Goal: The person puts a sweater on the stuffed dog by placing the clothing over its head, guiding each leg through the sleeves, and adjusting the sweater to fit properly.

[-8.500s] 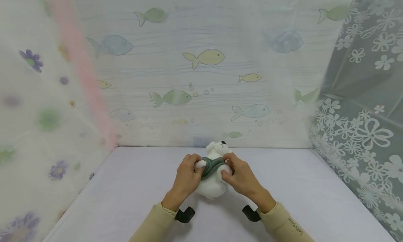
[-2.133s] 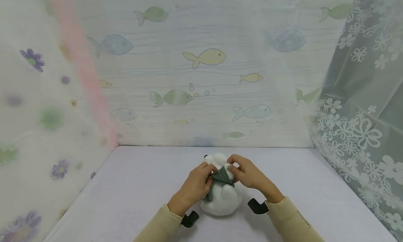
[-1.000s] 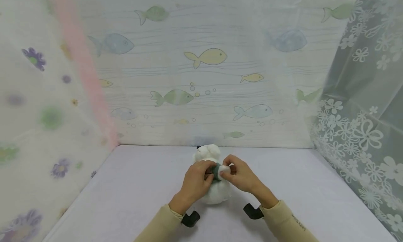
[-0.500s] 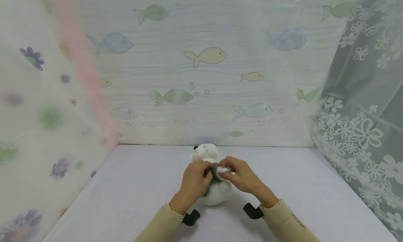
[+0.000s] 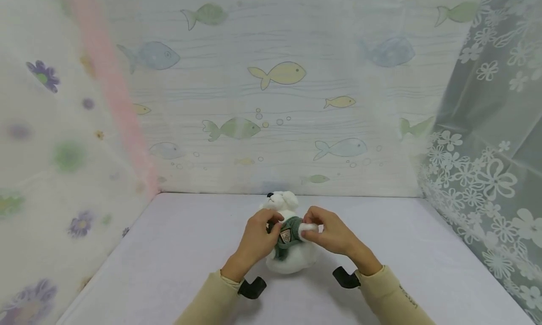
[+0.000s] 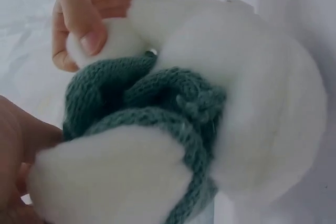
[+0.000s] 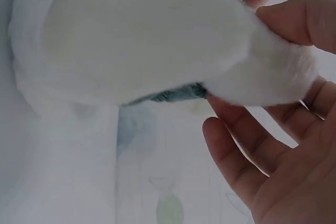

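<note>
A pale lilac table (image 5: 178, 249) fills the lower half of the view. Behind it, at 12 o'clock, hangs a curtain (image 5: 271, 33) printed with yellow, green and blue fish and small bubbles. At 9 o'clock a sheer flowered drape (image 5: 38, 141) carries a pink stripe (image 5: 107, 87). At 3 o'clock hangs a grey curtain (image 5: 491, 113) patterned with white flowers.

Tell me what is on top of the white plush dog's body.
A green knitted sweater bearing a small patch wraps the plush dog. The left hand grips the sweater's edge; the right hand pinches a white paw. The chest under the knit is hidden.
</note>
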`<state>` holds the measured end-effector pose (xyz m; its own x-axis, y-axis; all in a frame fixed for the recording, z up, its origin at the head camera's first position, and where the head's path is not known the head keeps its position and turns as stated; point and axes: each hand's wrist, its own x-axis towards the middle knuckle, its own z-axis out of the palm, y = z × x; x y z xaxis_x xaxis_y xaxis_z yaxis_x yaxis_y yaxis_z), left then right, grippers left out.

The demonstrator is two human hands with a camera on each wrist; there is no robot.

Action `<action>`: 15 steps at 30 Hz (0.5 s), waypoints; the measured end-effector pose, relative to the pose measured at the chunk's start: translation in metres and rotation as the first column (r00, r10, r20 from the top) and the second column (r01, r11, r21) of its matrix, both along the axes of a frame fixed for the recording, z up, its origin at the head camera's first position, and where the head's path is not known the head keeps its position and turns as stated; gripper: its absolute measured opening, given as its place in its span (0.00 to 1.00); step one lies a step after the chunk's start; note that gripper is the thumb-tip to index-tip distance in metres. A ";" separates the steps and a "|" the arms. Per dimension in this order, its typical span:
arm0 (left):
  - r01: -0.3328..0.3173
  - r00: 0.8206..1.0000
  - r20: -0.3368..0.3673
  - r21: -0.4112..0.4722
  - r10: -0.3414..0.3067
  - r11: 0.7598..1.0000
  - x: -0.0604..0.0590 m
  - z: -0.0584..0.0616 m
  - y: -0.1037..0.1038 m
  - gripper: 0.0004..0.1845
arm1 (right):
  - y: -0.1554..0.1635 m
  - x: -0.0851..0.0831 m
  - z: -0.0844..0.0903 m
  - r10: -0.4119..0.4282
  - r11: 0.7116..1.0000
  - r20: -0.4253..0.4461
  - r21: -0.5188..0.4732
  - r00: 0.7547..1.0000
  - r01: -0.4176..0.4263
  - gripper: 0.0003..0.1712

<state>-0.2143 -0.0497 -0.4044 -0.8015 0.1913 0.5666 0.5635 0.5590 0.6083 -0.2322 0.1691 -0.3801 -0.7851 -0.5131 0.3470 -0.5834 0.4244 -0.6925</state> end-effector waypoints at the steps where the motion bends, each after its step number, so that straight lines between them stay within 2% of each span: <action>1: -0.003 1.000 0.029 -0.014 0.003 1.000 0.001 0.001 -0.001 0.05 | 0.001 0.000 0.001 0.000 1.000 -0.007 0.007 1.000 0.000 0.10; 5: -0.014 0.984 0.174 -0.064 0.025 0.998 0.003 0.004 -0.004 0.06 | 0.003 0.000 0.001 0.018 0.999 -0.013 0.031 1.000 -0.018 0.13; 7: -0.009 0.972 0.232 -0.084 0.028 0.996 0.003 0.006 -0.005 0.07 | 0.004 -0.006 -0.008 0.039 0.999 0.007 0.035 0.999 -0.039 0.15; 11: 0.007 0.966 0.257 -0.096 0.018 0.995 0.003 0.008 -0.005 0.06 | 0.002 -0.005 -0.006 0.033 0.999 0.051 0.035 0.998 -0.035 0.16; 15: 0.065 0.967 0.252 -0.068 -0.046 0.996 0.003 0.010 -0.006 0.06 | 0.003 -0.007 -0.004 -0.017 0.999 0.051 0.048 0.999 0.014 0.15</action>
